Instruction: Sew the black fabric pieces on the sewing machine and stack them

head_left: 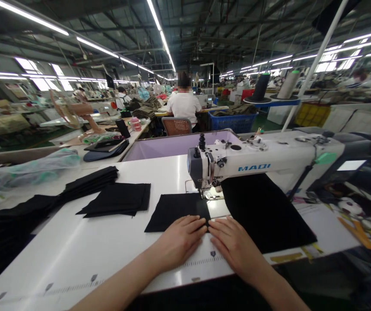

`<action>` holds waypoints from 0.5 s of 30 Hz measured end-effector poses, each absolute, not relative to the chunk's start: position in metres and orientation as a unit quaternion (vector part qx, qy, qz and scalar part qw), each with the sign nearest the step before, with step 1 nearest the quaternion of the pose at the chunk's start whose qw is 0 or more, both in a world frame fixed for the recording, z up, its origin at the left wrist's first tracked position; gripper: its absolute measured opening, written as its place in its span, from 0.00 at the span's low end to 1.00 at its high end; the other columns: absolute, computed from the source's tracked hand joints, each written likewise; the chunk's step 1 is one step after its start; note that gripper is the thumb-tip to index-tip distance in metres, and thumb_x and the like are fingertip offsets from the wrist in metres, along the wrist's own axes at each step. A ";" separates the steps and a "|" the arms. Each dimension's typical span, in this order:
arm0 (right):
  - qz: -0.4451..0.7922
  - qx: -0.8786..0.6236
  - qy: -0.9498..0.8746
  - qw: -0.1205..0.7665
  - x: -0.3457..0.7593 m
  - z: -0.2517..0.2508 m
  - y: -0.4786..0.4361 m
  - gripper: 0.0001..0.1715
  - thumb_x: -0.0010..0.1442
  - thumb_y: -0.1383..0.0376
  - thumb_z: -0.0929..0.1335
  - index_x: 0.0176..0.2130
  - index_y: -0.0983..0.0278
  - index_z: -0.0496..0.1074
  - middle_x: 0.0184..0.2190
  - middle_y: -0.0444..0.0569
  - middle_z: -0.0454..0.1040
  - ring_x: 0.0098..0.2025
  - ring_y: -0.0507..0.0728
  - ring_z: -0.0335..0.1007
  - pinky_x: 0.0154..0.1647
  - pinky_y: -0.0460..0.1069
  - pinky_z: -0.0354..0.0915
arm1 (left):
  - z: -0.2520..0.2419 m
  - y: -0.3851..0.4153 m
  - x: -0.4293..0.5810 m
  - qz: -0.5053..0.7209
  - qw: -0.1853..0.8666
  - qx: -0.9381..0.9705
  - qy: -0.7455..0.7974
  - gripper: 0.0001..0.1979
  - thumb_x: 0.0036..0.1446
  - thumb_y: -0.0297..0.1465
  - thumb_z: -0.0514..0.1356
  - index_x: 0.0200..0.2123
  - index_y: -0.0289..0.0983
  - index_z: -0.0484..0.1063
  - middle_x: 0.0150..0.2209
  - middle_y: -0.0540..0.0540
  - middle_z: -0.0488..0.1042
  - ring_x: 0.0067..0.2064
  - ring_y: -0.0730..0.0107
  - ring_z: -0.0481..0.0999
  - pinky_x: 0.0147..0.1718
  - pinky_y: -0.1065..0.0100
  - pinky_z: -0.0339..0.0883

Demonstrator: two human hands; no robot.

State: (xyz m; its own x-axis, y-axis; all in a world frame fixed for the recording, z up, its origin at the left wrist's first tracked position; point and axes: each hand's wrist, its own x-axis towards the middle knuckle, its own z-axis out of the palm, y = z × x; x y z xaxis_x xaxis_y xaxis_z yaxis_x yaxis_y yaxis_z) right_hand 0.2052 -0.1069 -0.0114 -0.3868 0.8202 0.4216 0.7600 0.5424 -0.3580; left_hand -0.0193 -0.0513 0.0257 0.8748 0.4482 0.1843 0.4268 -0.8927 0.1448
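Note:
A black fabric piece lies flat on the white sewing table, its right edge at the needle area of the sewing machine. My left hand rests on its lower right part, fingers stretched out and lying flat. Beside it, my right hand has its fingers extended, with the tips at the fabric's right edge. The two hands nearly meet at the fingertips. To the right, a larger black fabric panel lies under the machine arm, close to my right hand.
Left of the fabric sits a small stack of black pieces, with a longer black pile behind it. Thread cones stand behind the machine. Orange-handled scissors lie at right. A person in white sits ahead, facing away.

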 end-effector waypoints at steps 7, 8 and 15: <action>0.080 -0.491 -0.819 0.287 0.202 -0.004 -0.078 0.15 0.70 0.65 0.61 0.52 0.61 0.73 0.54 0.49 0.76 0.56 0.60 0.69 0.64 0.65 0.58 | 0.022 -0.021 -0.020 0.121 0.047 0.963 0.234 0.17 0.69 0.31 0.52 0.58 0.37 0.70 0.60 0.40 0.71 0.60 0.55 0.71 0.58 0.51 0.68; 0.078 -0.491 -0.820 0.284 0.202 -0.002 -0.074 0.15 0.70 0.65 0.62 0.51 0.61 0.74 0.53 0.49 0.76 0.56 0.60 0.69 0.64 0.64 0.58 | 0.022 -0.017 -0.020 0.121 0.047 0.963 0.235 0.17 0.69 0.31 0.52 0.58 0.36 0.71 0.60 0.40 0.72 0.60 0.55 0.71 0.58 0.51 0.67; 0.055 -0.488 -0.828 0.271 0.200 0.011 -0.048 0.14 0.70 0.65 0.62 0.43 0.61 0.77 0.47 0.48 0.78 0.50 0.57 0.71 0.58 0.58 0.63 | 0.020 0.015 -0.016 0.135 0.046 0.965 0.219 0.17 0.69 0.31 0.51 0.56 0.33 0.72 0.57 0.38 0.73 0.59 0.57 0.71 0.60 0.54 0.65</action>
